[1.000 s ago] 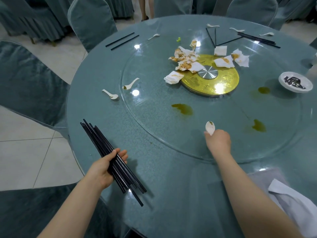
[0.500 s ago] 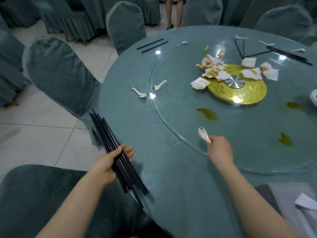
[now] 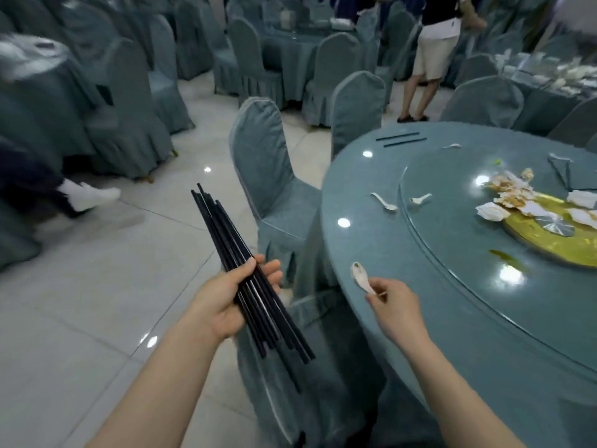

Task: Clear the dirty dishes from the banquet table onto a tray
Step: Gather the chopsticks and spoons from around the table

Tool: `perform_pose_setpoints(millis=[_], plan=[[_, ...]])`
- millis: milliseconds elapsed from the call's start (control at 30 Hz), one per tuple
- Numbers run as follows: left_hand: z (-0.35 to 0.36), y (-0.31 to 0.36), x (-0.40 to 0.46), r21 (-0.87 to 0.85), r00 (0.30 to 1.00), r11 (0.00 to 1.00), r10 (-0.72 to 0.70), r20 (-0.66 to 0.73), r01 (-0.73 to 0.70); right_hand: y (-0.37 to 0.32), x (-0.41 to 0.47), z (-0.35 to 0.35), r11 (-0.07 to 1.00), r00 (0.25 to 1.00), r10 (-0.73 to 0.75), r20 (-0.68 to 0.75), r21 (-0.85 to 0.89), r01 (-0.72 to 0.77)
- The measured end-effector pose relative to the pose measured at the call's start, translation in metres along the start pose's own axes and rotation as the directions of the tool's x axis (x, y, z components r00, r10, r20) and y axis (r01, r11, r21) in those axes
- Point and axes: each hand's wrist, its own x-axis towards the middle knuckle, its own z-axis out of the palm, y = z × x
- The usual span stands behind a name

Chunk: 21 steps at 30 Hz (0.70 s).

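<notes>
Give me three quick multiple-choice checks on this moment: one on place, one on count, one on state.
1. Where is the bundle of long black chopsticks?
A. On the glass turntable
B. In the left hand
C. On a chair

2. How many small white ceramic spoons lie near the turntable's left rim?
A. Two
B. Four
C. None

3. The right hand is:
A. Flat on the table
B. Empty
C. Pinching a white spoon

Answers: 1 B, the left hand grips the bundle. 2 A, one spoon and another. 3 C, the right hand holds the soiled spoon.

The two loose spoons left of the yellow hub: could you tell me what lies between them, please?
In the head view, the rim of the glass turntable runs between the spoon on the tablecloth and the spoon on the glass; nothing else.
</notes>
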Motion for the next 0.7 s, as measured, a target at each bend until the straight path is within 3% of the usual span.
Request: perform_pose_setpoints(millis=[267,400,600,700], plan=[[-0.121,0.081,-0.054,-0.011,0.985,0.993,0.117,-0.131,-0.119,-0.117,-0.015,0.073,0.987,0.992,-0.116,0.057,0.122,0.108],[-0.167,0.105,-0.059,0.326,0.93,0.926,0.279,-0.242,-0.193,-0.159,-0.003,0.101,0.979,0.983,-0.154,0.099,0.148,0.138],[-0.229,0.147,-0.04,0.823,0.831,0.563,0.491,-0.261,-0.074,-0.212,0.028,0.142,0.974,0.97,-0.197,0.144,0.145,0.176],[-0.258,0.173,-0.019,0.982,0.794,0.146,0.58,-0.183,0.12,-0.235,0.055,0.167,0.977,0.969,-0.185,0.163,0.133,0.165]])
